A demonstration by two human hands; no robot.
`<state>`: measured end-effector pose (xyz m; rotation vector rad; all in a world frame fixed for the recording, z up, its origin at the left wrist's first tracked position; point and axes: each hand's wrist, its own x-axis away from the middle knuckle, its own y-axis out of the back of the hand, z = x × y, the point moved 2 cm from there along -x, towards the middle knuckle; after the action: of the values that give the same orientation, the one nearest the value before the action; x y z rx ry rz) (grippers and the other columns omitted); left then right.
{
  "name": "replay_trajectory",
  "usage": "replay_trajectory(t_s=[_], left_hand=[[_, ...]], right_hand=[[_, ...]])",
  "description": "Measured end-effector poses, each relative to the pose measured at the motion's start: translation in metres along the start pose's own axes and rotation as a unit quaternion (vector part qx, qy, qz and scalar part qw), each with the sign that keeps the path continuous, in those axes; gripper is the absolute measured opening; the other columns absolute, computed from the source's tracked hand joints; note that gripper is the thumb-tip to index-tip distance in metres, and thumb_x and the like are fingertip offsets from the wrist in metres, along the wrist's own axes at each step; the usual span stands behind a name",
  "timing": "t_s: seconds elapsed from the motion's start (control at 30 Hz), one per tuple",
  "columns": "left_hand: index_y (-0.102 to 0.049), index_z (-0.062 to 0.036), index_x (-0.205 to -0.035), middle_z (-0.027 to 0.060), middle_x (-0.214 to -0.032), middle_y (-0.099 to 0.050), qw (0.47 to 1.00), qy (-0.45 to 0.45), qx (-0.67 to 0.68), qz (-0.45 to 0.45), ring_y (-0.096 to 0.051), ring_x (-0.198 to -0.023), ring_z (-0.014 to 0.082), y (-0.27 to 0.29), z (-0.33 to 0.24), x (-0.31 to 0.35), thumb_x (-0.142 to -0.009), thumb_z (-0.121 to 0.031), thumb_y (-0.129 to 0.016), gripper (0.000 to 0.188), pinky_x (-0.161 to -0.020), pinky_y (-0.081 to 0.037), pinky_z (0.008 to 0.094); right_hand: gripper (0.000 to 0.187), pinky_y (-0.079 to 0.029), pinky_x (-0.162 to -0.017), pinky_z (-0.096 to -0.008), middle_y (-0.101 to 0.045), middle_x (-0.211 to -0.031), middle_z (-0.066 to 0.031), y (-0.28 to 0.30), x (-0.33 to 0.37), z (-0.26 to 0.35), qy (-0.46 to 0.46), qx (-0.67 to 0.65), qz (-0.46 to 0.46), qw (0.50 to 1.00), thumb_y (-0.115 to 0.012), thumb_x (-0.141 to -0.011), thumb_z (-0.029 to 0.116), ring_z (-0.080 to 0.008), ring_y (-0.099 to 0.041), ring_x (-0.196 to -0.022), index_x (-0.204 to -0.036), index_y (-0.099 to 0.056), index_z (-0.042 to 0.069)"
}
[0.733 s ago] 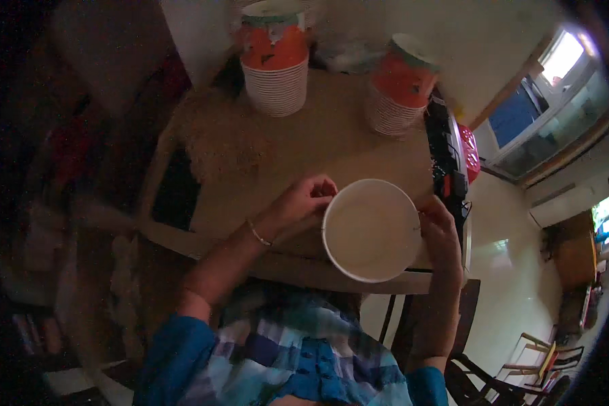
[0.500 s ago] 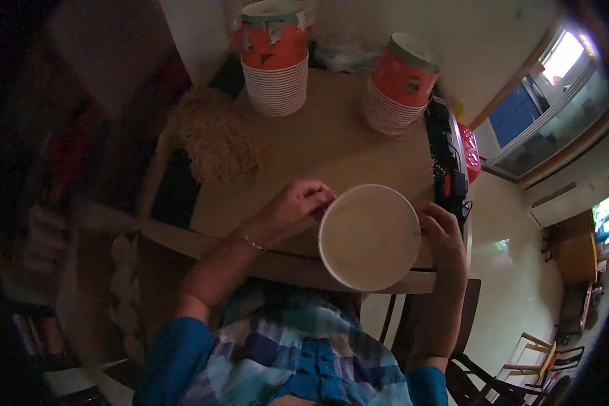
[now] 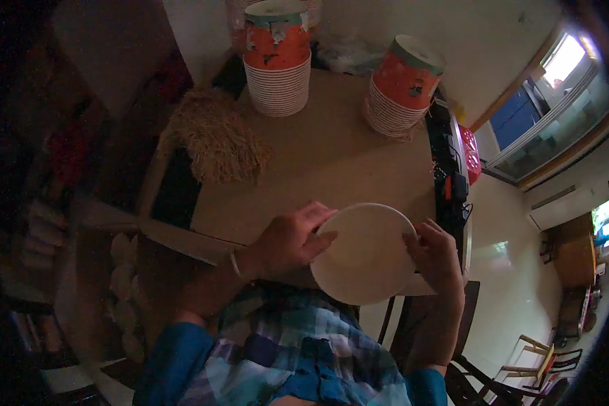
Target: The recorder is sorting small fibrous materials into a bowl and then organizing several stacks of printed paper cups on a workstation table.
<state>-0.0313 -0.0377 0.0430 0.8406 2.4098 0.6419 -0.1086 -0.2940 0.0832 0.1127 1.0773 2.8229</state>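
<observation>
A paper bucket (image 3: 365, 271), round with a pale inside, is held over the table's near edge with its mouth facing me. My left hand (image 3: 294, 237) grips its left rim, thumb over the inside and fingers behind. On the right rim my right hand (image 3: 436, 250) has the same kind of hold. The bucket's outer wall and the fingertips behind it are hidden. Farther back stand a stack of upturned paper buckets (image 3: 277, 68), orange with green about the base, and a second such stack (image 3: 404, 84) to its right.
A tangled heap of tan shredded fibre (image 3: 220, 139) lies at the table's left. Brown board covers the tabletop (image 3: 318, 162). Along the right edge are black devices with cables (image 3: 455, 186) and a red basket (image 3: 469, 152). At lower left, an open cardboard box (image 3: 159, 277) holds pale round items.
The bucket has come slightly nearer to me and tilted. Both thumbs now lie over the inside of the rim, and my left hand has moved a little right and nearer.
</observation>
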Motion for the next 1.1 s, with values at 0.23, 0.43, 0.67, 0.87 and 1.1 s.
replay_trajectory(t_s=[0.23, 0.43, 0.67, 0.87, 1.1], left_hand=[[-0.052, 0.0012, -0.122, 0.0180, -0.110, -0.056, 0.991, -0.044, -0.116, -0.046, -0.058, -0.099, 0.0341, -0.004, -0.003, 0.000, -0.088, -0.015, -0.054, 0.038, -0.087, -0.048, 0.0411], [-0.046, 0.0017, -0.131, 0.0170, -0.129, -0.046, 0.952, -0.160, -0.219, -0.141, -0.052, -0.107, 0.0333, 0.019, -0.016, -0.021, -0.077, -0.009, -0.060, 0.056, -0.092, -0.046, 0.0408], [-0.046, 0.0037, -0.130, 0.0164, -0.128, -0.047, 0.921, -0.251, -0.266, -0.139, -0.052, -0.104, 0.0317, 0.027, -0.011, -0.038, -0.074, -0.009, -0.062, 0.059, -0.089, -0.047, 0.0390], [-0.049, 0.0036, -0.127, 0.0147, -0.124, -0.049, 0.910, -0.272, -0.281, -0.136, -0.054, -0.103, 0.0293, 0.026, -0.006, -0.046, -0.074, -0.010, -0.062, 0.056, -0.087, -0.048, 0.0380], [-0.051, 0.0021, -0.126, 0.0173, -0.128, -0.049, 0.911, -0.247, -0.310, -0.112, -0.053, -0.110, 0.0331, 0.019, -0.017, -0.049, -0.083, -0.002, -0.053, 0.043, -0.094, -0.046, 0.0411]], right_hand=[[0.012, -0.051, -0.061, -0.0331, -0.057, -0.087, -0.0100, -0.007, 0.010, 0.002, 0.121, 0.100, -0.113, 0.981, -0.062, -0.085, 0.006, -0.0254, -0.061, -0.072, -0.096, -0.062, 0.006], [0.026, -0.051, -0.068, -0.0288, -0.057, -0.099, -0.0125, -0.022, 0.008, 0.009, 0.205, 0.099, -0.250, 0.941, -0.059, -0.085, 0.003, -0.0230, -0.061, -0.084, -0.112, -0.058, 0.003], [0.041, -0.050, -0.066, -0.0272, -0.057, -0.094, -0.0115, -0.022, -0.001, 0.011, 0.066, -0.011, -0.133, 0.989, -0.070, -0.079, 0.009, -0.0188, -0.061, -0.081, -0.115, -0.050, 0.004], [0.062, -0.052, -0.073, -0.0377, -0.051, -0.108, -0.0138, -0.011, -0.001, 0.038, 0.156, 0.156, -0.237, 0.946, -0.077, -0.071, 0.011, -0.0282, -0.060, -0.086, -0.123, -0.043, 0.007], [0.057, -0.052, -0.074, -0.0433, -0.047, -0.116, -0.0144, -0.009, 0.002, 0.064, 0.112, 0.139, -0.136, 0.975, -0.074, -0.073, 0.017, -0.0368, -0.059, -0.096, -0.122, -0.045, 0.011]])
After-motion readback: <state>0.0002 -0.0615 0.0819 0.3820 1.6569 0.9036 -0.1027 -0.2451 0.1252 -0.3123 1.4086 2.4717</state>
